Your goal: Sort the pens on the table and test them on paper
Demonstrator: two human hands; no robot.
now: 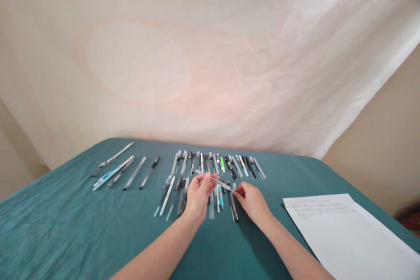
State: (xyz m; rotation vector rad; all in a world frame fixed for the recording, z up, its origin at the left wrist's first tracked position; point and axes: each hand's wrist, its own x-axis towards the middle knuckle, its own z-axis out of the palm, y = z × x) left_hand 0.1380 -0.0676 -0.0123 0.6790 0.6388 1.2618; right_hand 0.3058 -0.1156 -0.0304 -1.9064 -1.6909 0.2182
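Note:
A clear pen (223, 184) is held up at a slant above the rows of pens, between my two hands. My left hand (198, 194) pinches it near its upper left end, thumb on top. At the lower right end, the fingertips of my right hand (252, 199) are closed on its tip. Below lies a near row of pens (168, 196), partly hidden by my left hand. Behind it runs a far row of pens (229, 168), mostly clear and black, with a bright green one (222, 165) among them.
Several more pens (134, 174) lie loosely spread at the left, including a blue and white one (113, 171). Sheets of paper (348, 236) with writing rest at the right. A dark green cloth (65, 227) covers the table; a pale sheet (213, 65) hangs behind it.

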